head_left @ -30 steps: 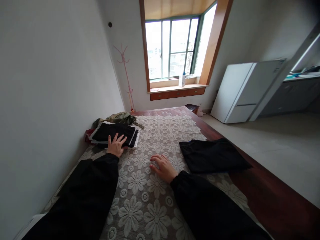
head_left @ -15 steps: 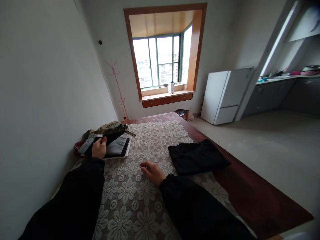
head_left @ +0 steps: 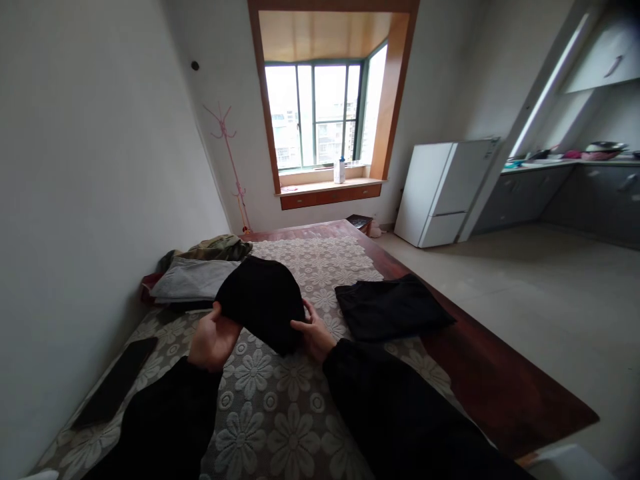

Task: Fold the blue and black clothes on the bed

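Between my two hands a folded black garment (head_left: 264, 299) is held above the lace tablecloth (head_left: 255, 373); its exact kind does not show. My left hand (head_left: 215, 341) grips its left lower edge, thumb on top. At its right edge, my right hand (head_left: 316, 333) pinches the cloth between thumb and fingers. Just behind my left hand lies a pile of clothes, with a grey garment (head_left: 193, 279) on top and an olive, patterned one (head_left: 215, 248) at the back. To the right, another folded black garment (head_left: 393, 307) lies flat across the tablecloth and the bare wood.
A flat dark rectangular object (head_left: 117, 383) lies by the wall on the left. The reddish wooden table (head_left: 505, 393) has a bare right edge. Beyond it stand a pink coat rack (head_left: 233, 170), a window sill (head_left: 320, 188) and a white fridge (head_left: 443, 193).
My left hand has brought the black garment from the pile toward the middle. My right hand has closed on its other side. The grey garment now shows more fully.
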`<state>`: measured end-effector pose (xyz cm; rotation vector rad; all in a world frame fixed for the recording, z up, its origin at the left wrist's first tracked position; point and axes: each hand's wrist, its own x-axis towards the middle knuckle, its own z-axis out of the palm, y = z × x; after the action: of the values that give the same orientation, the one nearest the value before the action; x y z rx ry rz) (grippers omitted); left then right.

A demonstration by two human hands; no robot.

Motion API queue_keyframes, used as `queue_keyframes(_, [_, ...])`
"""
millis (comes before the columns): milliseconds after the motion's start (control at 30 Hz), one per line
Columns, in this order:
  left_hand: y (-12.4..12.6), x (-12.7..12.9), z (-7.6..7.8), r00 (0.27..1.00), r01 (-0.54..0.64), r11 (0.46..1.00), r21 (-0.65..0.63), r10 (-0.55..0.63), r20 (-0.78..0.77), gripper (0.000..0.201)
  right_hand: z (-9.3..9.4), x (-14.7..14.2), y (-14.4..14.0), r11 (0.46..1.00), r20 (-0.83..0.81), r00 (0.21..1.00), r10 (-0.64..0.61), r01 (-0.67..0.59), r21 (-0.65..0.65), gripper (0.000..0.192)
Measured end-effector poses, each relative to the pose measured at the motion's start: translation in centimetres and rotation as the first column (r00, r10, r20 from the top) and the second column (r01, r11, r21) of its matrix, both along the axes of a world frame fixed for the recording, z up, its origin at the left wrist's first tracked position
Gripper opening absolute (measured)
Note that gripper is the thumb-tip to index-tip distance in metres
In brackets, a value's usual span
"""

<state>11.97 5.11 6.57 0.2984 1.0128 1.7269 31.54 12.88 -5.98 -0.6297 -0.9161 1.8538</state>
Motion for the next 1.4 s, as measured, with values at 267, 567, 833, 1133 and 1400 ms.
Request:
queue_keyframes(267, [-2.1, -3.1, -3.1, 0.967, -0.141, 0.990, 0.032, 0.144, -0.208, 0.037, -0.1, 0.7, 0.9, 0.971, 0.135, 0.980, -0.145, 0.114, 0.211, 0.057])
queue_keyframes(567, [-3.6, -5.4, -5.5, 0.972, 0.093, 0.951, -0.293, -0.151, -0.183, 0.022, -0.8, 0.9, 0.4, 0.910, 0.461, 0.865, -0.199, -0.012, 0.415, 0.054])
queue_keyframes(833, [-2.5, -2.2, -0.2, 0.945, 0.266, 0.964, 0.026, -0.256, -0.202, 0.015, 0.4, 0.7, -0.2, 0.969, 0.316, 0.937, -0.149, 0.075, 0.235, 0.099])
queue_keyframes(1133, [-0.6, 2.4, 2.7, 0.937, 0.347, 0.902, 0.256, -0.320, -0.142, 0.037, 2.5, 2.4, -0.2, 0.951, -0.157, 0.954, 0.253, -0.276, -0.142, 0.063])
queue_keyframes(1400, [-0.9, -2.8, -5.0, 0.761, 0.289, 0.929, -0.230, -0.369, -0.533, 0.101, 1.9, 4.2, 4.3, 0.969, 0.188, 0.954, -0.234, 0.246, -0.038, 0.065])
